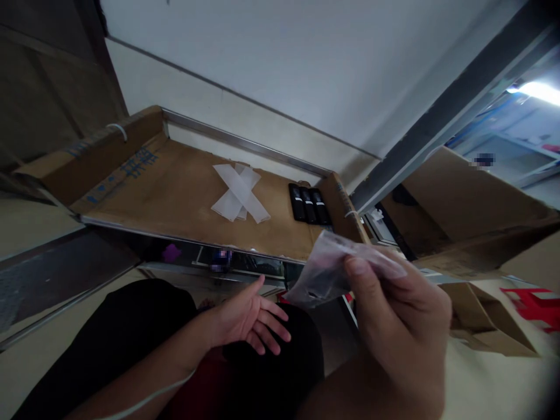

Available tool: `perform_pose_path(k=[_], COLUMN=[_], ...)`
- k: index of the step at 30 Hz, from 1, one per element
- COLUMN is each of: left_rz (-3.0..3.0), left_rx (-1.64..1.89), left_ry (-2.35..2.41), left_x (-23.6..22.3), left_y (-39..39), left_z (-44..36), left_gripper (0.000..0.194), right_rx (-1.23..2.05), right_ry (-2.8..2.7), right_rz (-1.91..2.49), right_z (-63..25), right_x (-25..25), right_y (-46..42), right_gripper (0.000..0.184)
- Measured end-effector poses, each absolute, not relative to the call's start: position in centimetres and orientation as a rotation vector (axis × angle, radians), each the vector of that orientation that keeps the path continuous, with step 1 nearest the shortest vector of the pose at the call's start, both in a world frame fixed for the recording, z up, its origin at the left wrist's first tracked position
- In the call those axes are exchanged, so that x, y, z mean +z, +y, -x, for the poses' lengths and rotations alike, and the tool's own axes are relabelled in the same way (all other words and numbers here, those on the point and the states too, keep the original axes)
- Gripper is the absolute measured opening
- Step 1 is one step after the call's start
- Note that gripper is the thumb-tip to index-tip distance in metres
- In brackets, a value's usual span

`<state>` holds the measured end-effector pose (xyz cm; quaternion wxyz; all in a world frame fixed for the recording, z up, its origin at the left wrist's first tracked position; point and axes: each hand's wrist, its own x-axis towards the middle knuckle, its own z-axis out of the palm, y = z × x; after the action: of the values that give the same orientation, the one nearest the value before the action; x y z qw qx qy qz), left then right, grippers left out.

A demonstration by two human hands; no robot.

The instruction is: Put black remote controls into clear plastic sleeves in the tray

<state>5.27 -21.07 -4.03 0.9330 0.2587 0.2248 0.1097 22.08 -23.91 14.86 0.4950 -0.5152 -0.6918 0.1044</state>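
Pinched between the thumb and fingers of my right hand (394,309) is a translucent plastic bag (321,271), held up in front of the shelf's right end. A small dark spot shows at the bag's lower part; I cannot tell what it is. My left hand (254,321) is over my lap, palm turned up, fingers spread and holding nothing. Several frosted plastic sleeves (241,193) lie crossed over each other on the cardboard-lined shelf (184,186). To their right, three black flat items (309,204) with white labels lie side by side.
A raised cardboard flap (118,137) borders the shelf at the left. A large cardboard box (476,204) stands at the right, with a smaller open box (492,321) on the floor below it. A lower shelf (262,265) holds dark items and a purple piece (171,252).
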Motion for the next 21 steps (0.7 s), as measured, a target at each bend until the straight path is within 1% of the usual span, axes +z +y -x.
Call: perform_pose_path(k=[2,3,4,7,8,9,10,12,16,17,19,21], left_rz=[-0.418,-0.366,-0.319,-0.226,-0.228,-0.250,-0.292,-0.420,-0.788,-0.892,-1.074,-1.229], left_rx=[0.294,0.353,0.425,0.645,0.695,0.722,0.735,0.762,0.848,0.862,0.921,0.949], left_ry=[0.367,0.354,0.364,0.502,0.559,0.608,0.652,0.751,1.011,1.078,1.252,1.424], left_x=[-3.3,-2.9,-2.5,-1.2,-0.7,0.0,0.7,2.5,6.2,6.9,7.8,7.9], left_y=[-21.1,-21.2,-21.2,-21.5,-21.7,-21.8,-21.8,-21.6,-18.8,-17.4,-14.0,-10.0], left_z=[-5.2,-5.1,-4.9,-3.8,-3.4,-3.0,-2.4,-1.1,2.2,3.1,4.9,6.9], left_gripper=[0.102,0.098,0.092,0.061,0.052,0.047,0.044,0.048,0.053,0.053,0.050,0.046], right_rx=[0.484,0.641,0.813,1.269,1.356,1.404,1.409,1.365,1.233,1.222,1.197,1.066], right_ry=[-1.891,-2.010,-2.124,-2.342,-2.361,-2.352,-2.310,-2.191,-1.802,-1.719,-1.603,-1.428], right_rz=[1.154,1.080,0.998,0.790,0.762,0.751,0.748,0.748,0.919,0.974,1.075,1.218], right_z=[-21.5,-21.2,-21.0,-21.1,-21.5,-22.0,-22.6,-24.0,-25.6,-25.5,-24.9,-24.3], right_x=[15.4,15.5,15.7,15.9,15.9,15.8,15.6,15.0,12.2,11.1,8.7,6.1], right_y=[-24.0,-24.1,-24.2,-24.4,-24.4,-24.5,-24.6,-24.7,-23.3,-22.4,-20.0,-17.3], right_gripper=[0.016,0.019,0.024,0.045,0.048,0.046,0.042,0.033,0.045,0.045,0.038,0.034])
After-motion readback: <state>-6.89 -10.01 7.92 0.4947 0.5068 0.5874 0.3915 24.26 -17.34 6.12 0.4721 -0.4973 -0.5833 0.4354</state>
